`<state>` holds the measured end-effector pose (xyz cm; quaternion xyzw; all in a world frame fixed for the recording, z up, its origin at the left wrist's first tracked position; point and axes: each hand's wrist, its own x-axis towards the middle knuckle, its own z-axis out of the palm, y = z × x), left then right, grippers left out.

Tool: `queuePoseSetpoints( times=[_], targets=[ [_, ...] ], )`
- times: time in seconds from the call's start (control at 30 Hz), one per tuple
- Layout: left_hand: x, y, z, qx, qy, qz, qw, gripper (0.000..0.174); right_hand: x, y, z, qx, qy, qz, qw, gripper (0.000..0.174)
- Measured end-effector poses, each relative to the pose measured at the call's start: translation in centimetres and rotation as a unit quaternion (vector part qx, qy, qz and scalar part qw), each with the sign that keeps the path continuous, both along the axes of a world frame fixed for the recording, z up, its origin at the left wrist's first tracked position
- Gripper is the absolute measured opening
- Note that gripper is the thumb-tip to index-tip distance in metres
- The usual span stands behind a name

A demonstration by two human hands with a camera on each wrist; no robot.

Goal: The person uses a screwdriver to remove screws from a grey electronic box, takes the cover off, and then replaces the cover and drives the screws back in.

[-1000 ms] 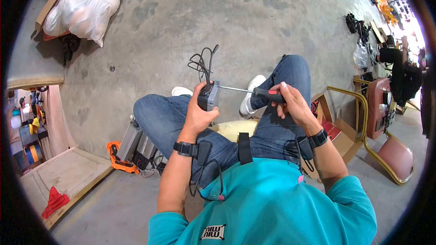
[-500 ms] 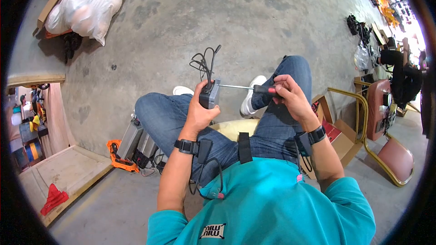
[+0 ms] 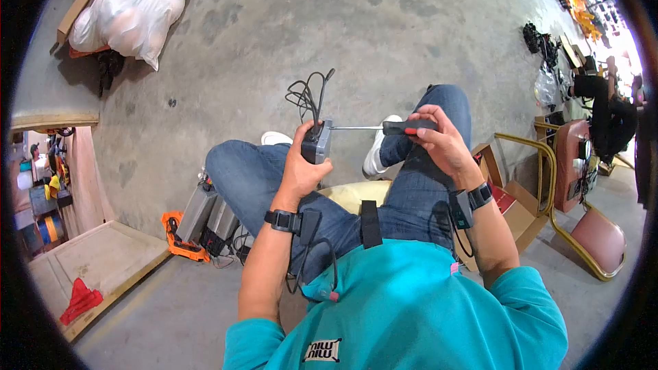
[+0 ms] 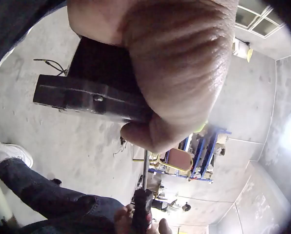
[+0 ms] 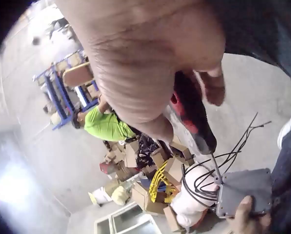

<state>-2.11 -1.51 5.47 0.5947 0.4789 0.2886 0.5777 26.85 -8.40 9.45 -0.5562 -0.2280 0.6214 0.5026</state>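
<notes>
Concrete [image 3: 253, 62] runs out ahead of you, grey and blotched with darker stains, and your white shoe [image 3: 373, 157] is planted right on it. You're seated low on something pale yellow [image 3: 356, 194], jeans [image 3: 236, 175] spread wide, and the work is up in the air between your knees. Your hands are apart, each with its own load: the left hand [image 3: 300, 170] is clamped round a black box [image 3: 310, 151] with a grey plate [image 3: 325, 142] on its right-facing side, and the right hand [image 3: 444, 145] grips the black-and-red handle of a screwdriver [image 3: 403, 127]. Its shaft lies nearly level across the gap, and the right wrist view puts the tip at a corner of that plate. Loops of black cable [image 3: 305, 94] rise from the box.

Look round the room! Off to your left, a pale surface [image 3: 120, 253] with a wooden edge carries a red cloth [image 3: 82, 301], and beside it sits an orange case [image 3: 192, 253] next to grey units [image 3: 197, 214]. Farther up that side, a bulging white bag [image 3: 130, 24] leans by cardboard. On your right there's an open carton [image 3: 528, 218], then a gold-framed chair [image 3: 552, 199], with a person in dark clothes [image 3: 603, 123] beyond. From your right wrist you get a blue rack [image 5: 60, 100], a person in a bright green shirt [image 5: 106, 126] and a heap of cardboard boxes [image 5: 174, 170].
</notes>
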Motion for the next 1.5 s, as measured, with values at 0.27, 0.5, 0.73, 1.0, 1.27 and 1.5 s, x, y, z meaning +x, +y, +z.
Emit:
queuePoseSetpoints(
  times=[0.27, 0.5, 0.73, 1.0, 1.27, 1.5],
  targets=[
    [-0.3, 0.0, -1.9, 0.009, -0.032, 0.021, 0.999, 0.070, 1.3, -0.3, -2.0, 0.003, 0.019, 0.052, 0.998, 0.022],
    [-0.2, 0.0, -1.0, -0.004, -0.017, 0.019, 1.000, 0.069, 1.2, 0.4, 0.2, -0.112, -0.041, 0.123, 0.985, 0.023],
    [0.0, 0.2, -0.3, 0.006, -0.008, 0.017, 1.000, 0.070, -0.7, 0.5, 0.5, -0.061, -0.067, 0.036, 0.995, 0.025],
    [-0.1, 0.2, -0.6, 0.019, -0.019, 0.023, 0.999, 0.072, 0.5, 0.3, -2.3, 0.033, -0.057, 0.018, 0.998, 0.030],
    [-0.2, 0.5, -1.3, 0.021, -0.020, 0.029, 0.999, 0.072, 0.6, 1.0, -2.5, -0.050, -0.034, 0.047, 0.997, 0.032],
    [-0.3, 0.6, -0.9, -0.003, -0.022, 0.031, 0.999, 0.071, 0.5, 1.7, 0.0, -0.135, -0.003, 0.088, 0.987, 0.023]
  ],
)
